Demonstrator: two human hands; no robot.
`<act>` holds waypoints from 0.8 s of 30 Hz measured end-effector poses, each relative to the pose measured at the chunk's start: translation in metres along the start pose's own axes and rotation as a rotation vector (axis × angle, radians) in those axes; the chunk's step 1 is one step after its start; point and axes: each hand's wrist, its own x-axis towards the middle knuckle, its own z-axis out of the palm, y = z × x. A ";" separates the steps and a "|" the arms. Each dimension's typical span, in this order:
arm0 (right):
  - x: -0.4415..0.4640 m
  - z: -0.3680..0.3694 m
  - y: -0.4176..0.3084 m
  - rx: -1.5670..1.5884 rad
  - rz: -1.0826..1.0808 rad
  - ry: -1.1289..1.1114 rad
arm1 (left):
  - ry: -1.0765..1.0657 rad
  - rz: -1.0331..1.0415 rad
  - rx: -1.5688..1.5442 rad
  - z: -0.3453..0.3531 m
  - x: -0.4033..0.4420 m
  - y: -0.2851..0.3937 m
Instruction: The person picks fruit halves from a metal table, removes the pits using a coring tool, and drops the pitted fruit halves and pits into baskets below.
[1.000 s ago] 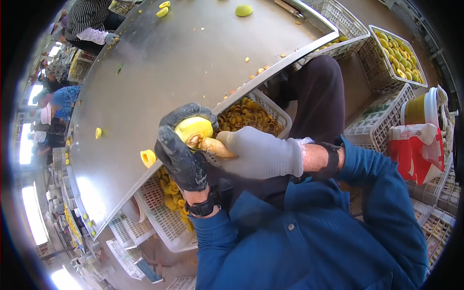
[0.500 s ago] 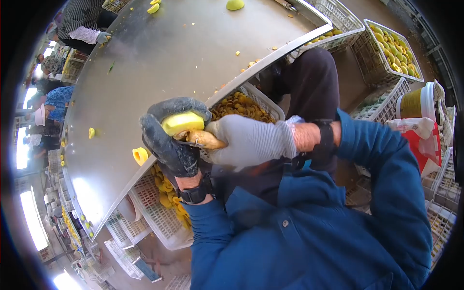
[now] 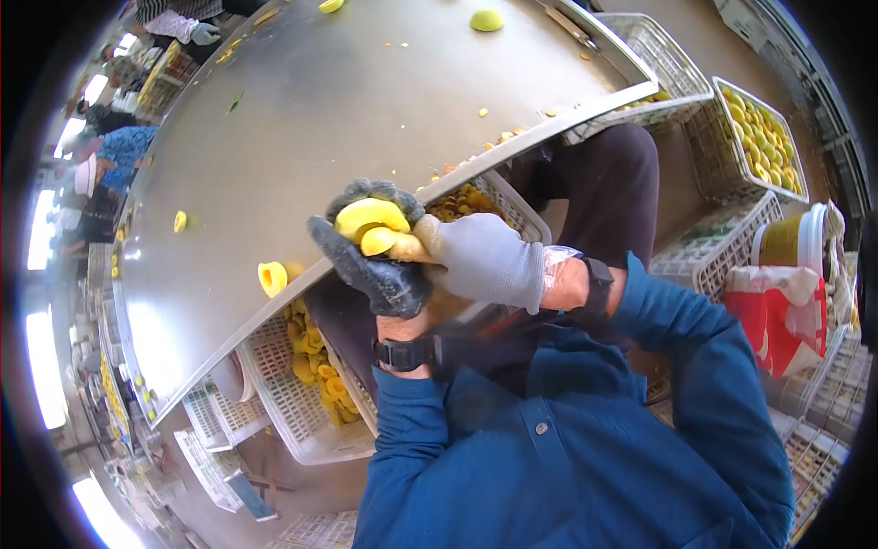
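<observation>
My left hand (image 3: 389, 282), in a dark glove, is closed around a yellow peach half (image 3: 369, 216) just over the table's near edge. My right hand (image 3: 485, 260), in a pale grey glove, grips the wooden handle (image 3: 412, 250) of a pitting tool. Its working end meets the fruit in my left palm, and a round yellow cut piece (image 3: 376, 241) covers the blade there. On the metal table (image 3: 274, 137), a hollowed peach half (image 3: 272, 278) lies by the edge, left of my left hand.
Beneath the edge are a crate of scraps (image 3: 512, 206) and a crate of yellow pieces (image 3: 283, 403). A crate of peach halves (image 3: 759, 137) stands right, near a bucket (image 3: 791, 240). A green half (image 3: 487, 20) and a wooden-handled tool (image 3: 569, 26) lie farther back. Co-workers sit across the table.
The tool has moved around the peach half, and a round cut piece now shows at its end. The metal blade is no longer visible. The view has shifted slightly.
</observation>
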 end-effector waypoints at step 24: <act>-0.049 0.064 0.140 -0.215 0.300 -0.546 | 0.506 0.456 1.899 -0.259 -0.064 0.185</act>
